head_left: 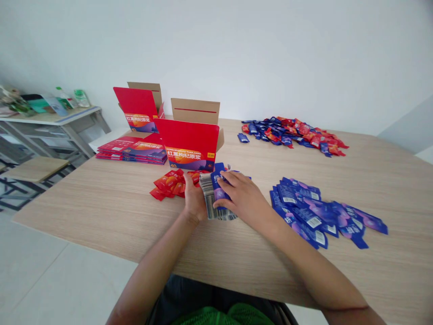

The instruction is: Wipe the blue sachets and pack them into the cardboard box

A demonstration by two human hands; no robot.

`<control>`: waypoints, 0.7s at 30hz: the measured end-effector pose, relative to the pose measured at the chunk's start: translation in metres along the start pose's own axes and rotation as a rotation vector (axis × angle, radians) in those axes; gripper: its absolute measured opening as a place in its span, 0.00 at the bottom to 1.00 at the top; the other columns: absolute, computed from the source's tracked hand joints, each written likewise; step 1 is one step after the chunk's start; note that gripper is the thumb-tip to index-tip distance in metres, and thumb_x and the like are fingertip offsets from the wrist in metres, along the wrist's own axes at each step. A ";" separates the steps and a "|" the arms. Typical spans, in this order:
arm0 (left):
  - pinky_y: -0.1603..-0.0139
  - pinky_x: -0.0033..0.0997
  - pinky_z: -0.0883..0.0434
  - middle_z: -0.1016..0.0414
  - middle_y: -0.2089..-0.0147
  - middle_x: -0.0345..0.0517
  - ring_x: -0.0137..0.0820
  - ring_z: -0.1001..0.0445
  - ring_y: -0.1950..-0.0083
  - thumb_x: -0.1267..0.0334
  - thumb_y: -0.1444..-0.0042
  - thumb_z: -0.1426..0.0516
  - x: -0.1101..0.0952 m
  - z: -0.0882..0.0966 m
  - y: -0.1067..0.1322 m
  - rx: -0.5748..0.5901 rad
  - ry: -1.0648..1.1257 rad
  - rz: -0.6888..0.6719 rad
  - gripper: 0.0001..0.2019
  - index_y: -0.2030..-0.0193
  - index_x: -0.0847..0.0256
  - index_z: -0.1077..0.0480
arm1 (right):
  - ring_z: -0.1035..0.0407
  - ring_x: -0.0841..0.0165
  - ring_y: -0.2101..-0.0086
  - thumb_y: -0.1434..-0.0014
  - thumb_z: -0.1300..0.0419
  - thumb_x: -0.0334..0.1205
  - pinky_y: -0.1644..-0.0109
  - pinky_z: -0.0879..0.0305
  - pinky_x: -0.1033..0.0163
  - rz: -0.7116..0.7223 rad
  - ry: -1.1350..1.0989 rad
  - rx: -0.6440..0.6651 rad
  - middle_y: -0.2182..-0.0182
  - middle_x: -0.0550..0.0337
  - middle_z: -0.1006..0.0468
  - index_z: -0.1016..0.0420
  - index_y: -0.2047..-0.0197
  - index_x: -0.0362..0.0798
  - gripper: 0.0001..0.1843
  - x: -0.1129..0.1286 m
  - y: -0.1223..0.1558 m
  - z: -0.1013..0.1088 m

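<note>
Close to the table's front, a stack of sachets (209, 198) shows striped grey edges, with a blue sachet (219, 183) facing up on it. My left hand (195, 201) holds the stack from the left; its thumb points away from me and its other fingers are hidden. From the right, my right hand (241, 194) bends over the blue sachet, fingers on its face and thumb at its near edge. Red sachets (169, 183) lie loose just beyond my left hand. Behind the stack stands an open red and purple carton (189, 144).
Another open carton (138, 108) stands back left, behind a pile of flattened cartons (135, 148). Spread blue sachets (309, 212) lie to the right. A mixed heap of red and blue sachets (291, 133) is near the wall. Stools (35, 170) and a side desk (50, 118) stand left.
</note>
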State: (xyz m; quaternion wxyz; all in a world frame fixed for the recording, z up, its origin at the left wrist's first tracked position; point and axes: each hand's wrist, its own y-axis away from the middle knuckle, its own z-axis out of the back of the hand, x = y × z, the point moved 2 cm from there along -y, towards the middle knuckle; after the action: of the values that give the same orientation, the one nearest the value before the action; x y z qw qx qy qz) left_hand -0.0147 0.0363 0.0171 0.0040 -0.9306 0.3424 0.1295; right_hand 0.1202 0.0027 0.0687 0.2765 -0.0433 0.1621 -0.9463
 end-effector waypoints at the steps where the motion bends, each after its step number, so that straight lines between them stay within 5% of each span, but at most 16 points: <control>1: 0.36 0.54 0.32 0.23 0.41 0.63 0.55 0.27 0.37 0.20 0.48 0.69 -0.001 0.001 0.000 0.001 0.003 -0.004 0.58 0.35 0.69 0.32 | 0.36 0.48 0.37 0.36 0.36 0.54 0.35 0.37 0.43 0.005 0.002 0.016 0.37 0.41 0.29 0.25 0.38 0.43 0.30 0.004 0.001 0.001; 10: 0.37 0.55 0.31 0.23 0.42 0.66 0.55 0.26 0.38 0.21 0.46 0.69 -0.001 0.000 0.002 -0.003 -0.041 0.011 0.58 0.35 0.72 0.32 | 0.34 0.48 0.40 0.39 0.33 0.56 0.38 0.36 0.44 -0.032 0.045 -0.013 0.39 0.40 0.27 0.22 0.42 0.43 0.30 0.017 0.005 0.003; 21: 0.37 0.52 0.31 0.22 0.43 0.62 0.51 0.25 0.39 0.24 0.42 0.64 0.018 -0.005 0.002 0.011 -0.069 0.028 0.50 0.34 0.66 0.32 | 0.34 0.51 0.37 0.38 0.35 0.57 0.32 0.44 0.40 -0.083 0.006 -0.115 0.35 0.43 0.30 0.23 0.41 0.47 0.29 -0.010 -0.002 0.003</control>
State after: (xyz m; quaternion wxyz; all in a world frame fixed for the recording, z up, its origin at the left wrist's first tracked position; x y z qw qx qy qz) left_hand -0.0017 0.0226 0.0179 0.0191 -0.9207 0.3556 0.1598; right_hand 0.1281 0.0092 0.0721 0.2335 -0.0628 0.2153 -0.9462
